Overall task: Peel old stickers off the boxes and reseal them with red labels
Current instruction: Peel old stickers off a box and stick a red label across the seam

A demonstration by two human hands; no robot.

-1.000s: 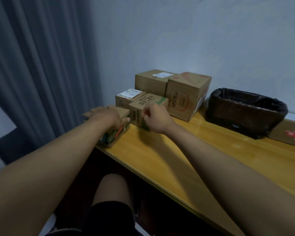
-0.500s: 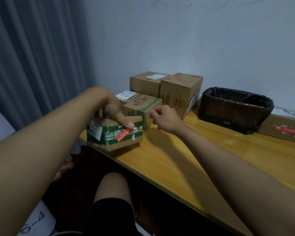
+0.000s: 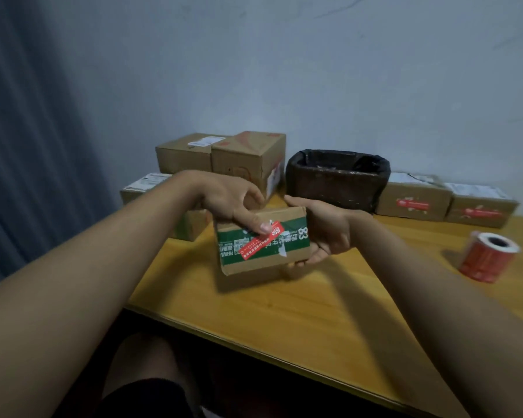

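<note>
While the green-banded box hangs above the table at centre, the left hand grips its top from ten o'clock, thumb on the red sticker; the right hand cups its end from three o'clock. Peeled one-handed, it may tear or tip the box. The label roll waits at three o'clock, the bin at one.

A small cardboard box with a green printed band is held tilted above the table, a red label stuck slantwise across its face. More brown boxes stand along the wall, and a roll of red labels lies on its side at the right.
</note>
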